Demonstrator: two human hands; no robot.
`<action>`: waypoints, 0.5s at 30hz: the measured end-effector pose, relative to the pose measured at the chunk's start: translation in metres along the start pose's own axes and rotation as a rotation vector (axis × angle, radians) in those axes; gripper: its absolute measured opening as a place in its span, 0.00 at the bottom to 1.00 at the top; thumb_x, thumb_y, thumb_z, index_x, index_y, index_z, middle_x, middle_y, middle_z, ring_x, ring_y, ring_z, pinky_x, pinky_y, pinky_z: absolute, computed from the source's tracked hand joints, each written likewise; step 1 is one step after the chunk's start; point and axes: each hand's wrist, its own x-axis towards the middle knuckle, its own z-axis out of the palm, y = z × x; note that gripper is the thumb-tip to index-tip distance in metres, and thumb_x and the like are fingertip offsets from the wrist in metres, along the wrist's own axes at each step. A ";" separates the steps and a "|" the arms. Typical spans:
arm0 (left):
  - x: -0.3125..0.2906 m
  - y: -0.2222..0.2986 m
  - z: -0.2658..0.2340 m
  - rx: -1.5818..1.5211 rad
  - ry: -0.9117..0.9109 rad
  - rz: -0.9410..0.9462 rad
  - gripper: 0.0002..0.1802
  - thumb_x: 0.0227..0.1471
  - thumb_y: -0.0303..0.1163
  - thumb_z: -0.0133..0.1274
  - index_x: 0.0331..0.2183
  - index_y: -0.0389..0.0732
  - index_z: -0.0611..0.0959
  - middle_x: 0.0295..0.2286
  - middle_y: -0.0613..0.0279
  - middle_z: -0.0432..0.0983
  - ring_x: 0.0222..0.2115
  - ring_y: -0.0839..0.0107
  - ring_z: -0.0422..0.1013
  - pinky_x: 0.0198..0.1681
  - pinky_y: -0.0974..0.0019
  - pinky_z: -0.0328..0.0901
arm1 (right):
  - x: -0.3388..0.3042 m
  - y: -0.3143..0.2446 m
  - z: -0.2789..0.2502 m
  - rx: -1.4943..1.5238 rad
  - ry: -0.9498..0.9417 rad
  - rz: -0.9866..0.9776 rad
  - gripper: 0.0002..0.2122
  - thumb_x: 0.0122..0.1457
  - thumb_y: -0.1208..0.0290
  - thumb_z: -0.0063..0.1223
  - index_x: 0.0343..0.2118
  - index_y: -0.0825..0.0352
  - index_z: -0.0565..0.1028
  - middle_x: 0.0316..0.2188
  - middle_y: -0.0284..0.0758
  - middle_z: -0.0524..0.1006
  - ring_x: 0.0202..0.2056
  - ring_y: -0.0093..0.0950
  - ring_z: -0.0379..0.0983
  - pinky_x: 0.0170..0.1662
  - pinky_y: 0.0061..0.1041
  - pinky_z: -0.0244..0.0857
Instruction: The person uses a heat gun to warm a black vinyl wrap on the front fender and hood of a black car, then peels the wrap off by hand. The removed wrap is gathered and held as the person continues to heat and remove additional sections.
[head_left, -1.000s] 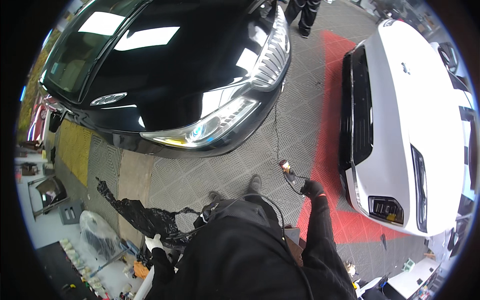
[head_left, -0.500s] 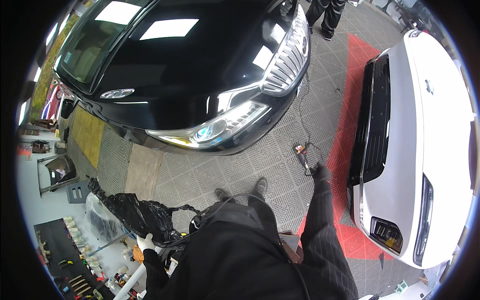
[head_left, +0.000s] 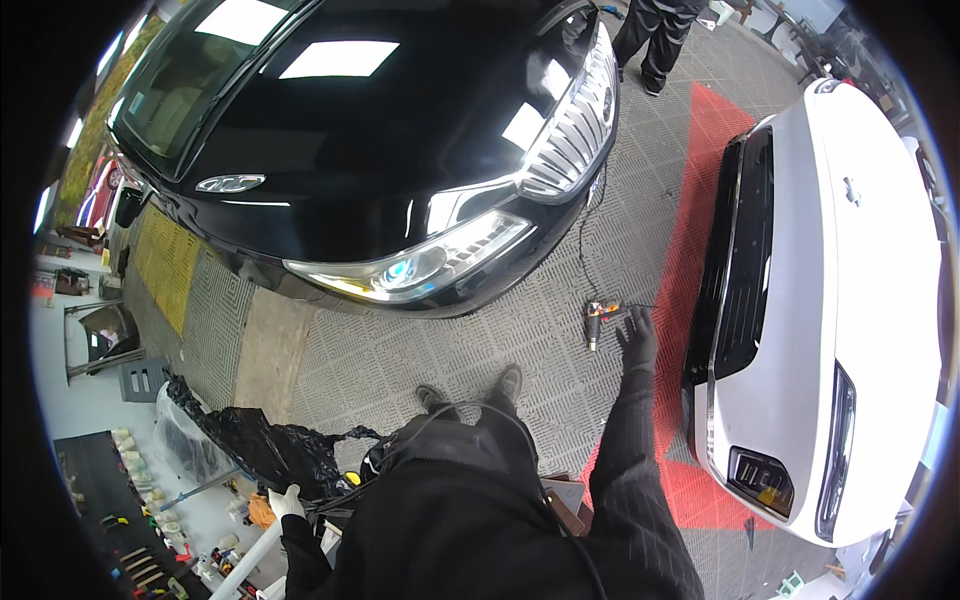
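Note:
My right hand (head_left: 637,343), in a dark glove, reaches over the floor with its fingers apart. Just beside its fingertips is a heat gun (head_left: 594,328), dark with an orange part and a metal nozzle pointing toward me. The gun's thin black cable runs toward the black car. I see no grip around the gun, though its handle end is close to the fingers. At lower left, my left hand (head_left: 287,502) wears a white glove. Its thumb and fingers look apart, next to a bunched black plastic sheet (head_left: 270,450); what its underside touches is hidden.
The black car (head_left: 350,150) fills the upper left. A white car bumper (head_left: 815,300) stands on the right, over red floor tiles (head_left: 675,250). Another person (head_left: 655,45) stands at the top. Along the left wall is a dark tool board (head_left: 95,490).
The heat gun has turned, its nozzle swinging leftward. My right hand has risen slightly in view and its fingers have spread. My left hand has shifted slightly toward me.

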 end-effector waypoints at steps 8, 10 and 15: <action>0.021 -0.015 -0.002 0.118 0.150 0.066 0.34 0.51 0.26 0.65 0.59 0.29 0.78 0.52 0.46 0.83 0.51 0.53 0.79 0.61 0.58 0.68 | 0.019 0.043 -0.002 -0.480 -0.028 0.084 0.15 0.66 0.58 0.62 0.50 0.60 0.78 0.39 0.34 0.84 0.39 0.34 0.83 0.42 0.38 0.76; 0.024 -0.012 -0.010 0.065 0.208 0.163 0.31 0.53 0.28 0.65 0.58 0.30 0.78 0.50 0.46 0.83 0.51 0.53 0.79 0.61 0.56 0.67 | 0.008 0.090 -0.030 -1.010 -0.229 -0.051 0.11 0.64 0.57 0.62 0.41 0.58 0.79 0.33 0.35 0.83 0.34 0.37 0.82 0.38 0.41 0.75; 0.041 0.021 -0.036 0.008 0.487 0.225 0.25 0.57 0.29 0.66 0.54 0.32 0.80 0.47 0.51 0.84 0.47 0.59 0.79 0.57 0.59 0.69 | -0.058 0.187 -0.115 -1.743 -0.905 -0.583 0.12 0.48 0.59 0.74 0.29 0.56 0.79 0.28 0.36 0.82 0.34 0.44 0.81 0.35 0.44 0.75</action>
